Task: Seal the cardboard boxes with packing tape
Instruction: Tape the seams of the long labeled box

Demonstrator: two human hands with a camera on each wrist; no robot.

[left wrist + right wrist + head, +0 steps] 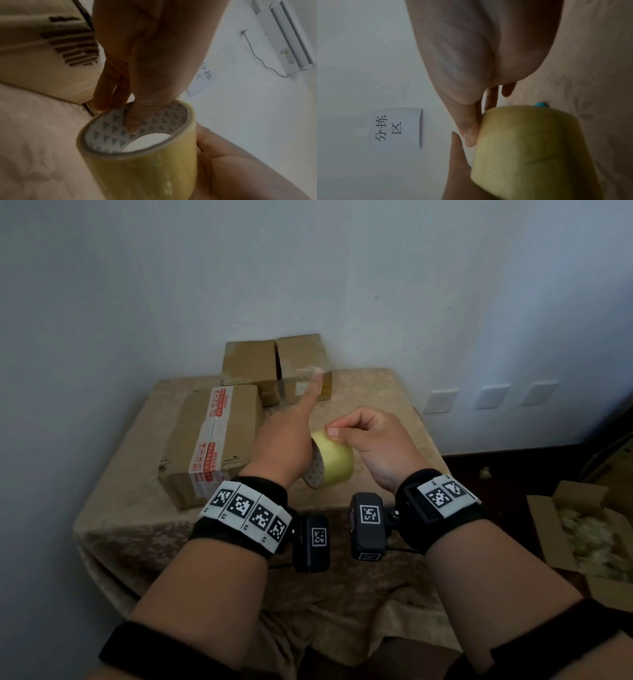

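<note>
Worktop (pixel 394 405) draped in beige floral-patterned cloth; large brown cardboard box with red-printed white tape (pixel 209 440) at left, two small brown cardboard boxes (pixel 250 364) side by side at back edge.

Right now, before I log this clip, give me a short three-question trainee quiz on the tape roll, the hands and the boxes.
1. True or false: the right hand holds the yellow roll of packing tape through its core.
2. How many closed brown cardboard boxes stand on the beige cloth-covered table? A two, B three, C five.
3. Fill in: the largest box carries white tape printed in ___.

Key: 1 false, the left hand does; 2 B; 3 red.
</note>
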